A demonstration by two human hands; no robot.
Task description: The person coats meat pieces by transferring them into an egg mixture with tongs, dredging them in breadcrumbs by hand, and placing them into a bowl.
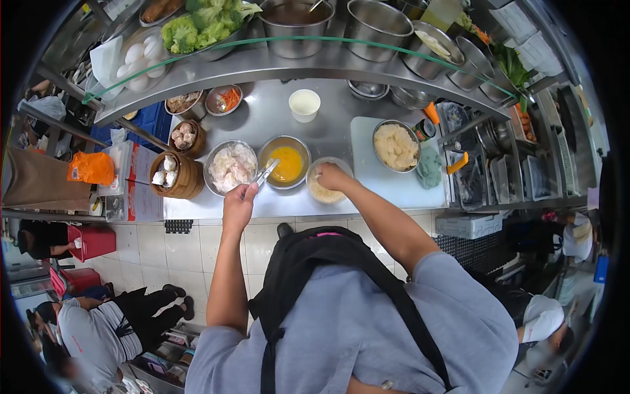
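Shoulders in a grey-blue shirt [354,315], crossed by two black straps [420,328], lie nearest the camera, with two bare forearms reaching to a steel counter [262,98].

Left hand [239,201] has its fingers closed around one pair of metal tongs [267,172], which slant across the near-left rim of the egg bowl [283,182]. Right hand [333,177] reaches down into the crumb bowl [326,196], its fingers narrowed together; whether they grip a piece cannot be told.

Three bowls stand in a row along the counter's near edge. Leftmost, the metal meat bowl [211,181] holds pale, pinkish, wet-looking pieces [233,172], too heaped to count. Middle, the egg bowl holds a smooth, bright yellow-orange liquid. Rightmost, the crumb bowl holds fine, dry-looking beige crumbs [320,191].

One pale cutting board [374,188] lies to the right, bearing a second metal bowl of beige crumbs [396,148]; one crumpled green cloth [429,167] is just beside that bowl. Two round bamboo steamers [190,180] stand at the left, the nearer with three white buns [165,171] visible. One white cup [304,105] stands upright beyond the row.
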